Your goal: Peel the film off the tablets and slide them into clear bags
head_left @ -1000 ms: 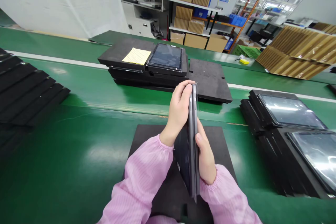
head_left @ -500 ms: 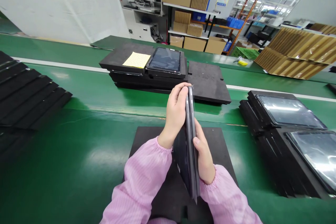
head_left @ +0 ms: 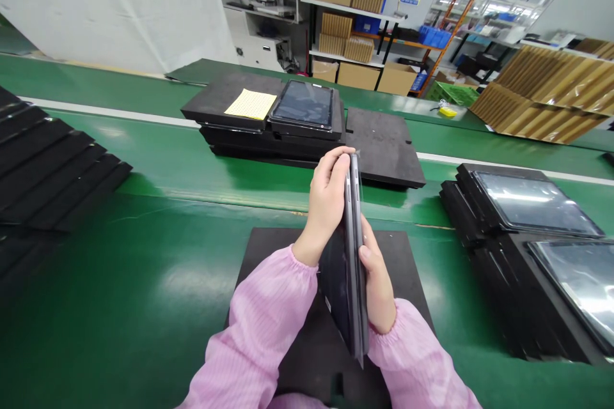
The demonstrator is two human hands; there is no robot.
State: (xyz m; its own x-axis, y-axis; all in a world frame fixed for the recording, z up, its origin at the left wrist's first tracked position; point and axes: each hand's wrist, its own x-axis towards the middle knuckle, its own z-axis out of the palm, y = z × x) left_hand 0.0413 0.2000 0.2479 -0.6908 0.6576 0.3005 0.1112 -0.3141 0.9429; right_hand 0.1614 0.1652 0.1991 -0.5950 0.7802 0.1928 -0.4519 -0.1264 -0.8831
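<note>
Two thin tablets (head_left: 352, 268) stand on edge, pressed face to face, above a black foam pad (head_left: 307, 345). My left hand (head_left: 329, 195) is closed round their far upper corner, thumb along the edge with the side buttons. Against the right face lies my right hand (head_left: 377, 271), its thumb at the edge and its fingers partly hidden behind the tablets. A sliver of clear film shows along the right-hand tablet. The left tablet's dark face is turned toward my left sleeve.
Beyond the hands, a foam stack bears a tablet (head_left: 304, 103) and a yellow label sheet (head_left: 251, 104). Another foam pad (head_left: 381, 144) lies beside it. At right, foam stacks carry tablets (head_left: 540, 203); at left stands a row of black foam pieces (head_left: 48, 172). Cardboard dividers (head_left: 542, 92) sit far right.
The view has shifted slightly. Both hands and the two tablets appear a little further right, with the same hold.
</note>
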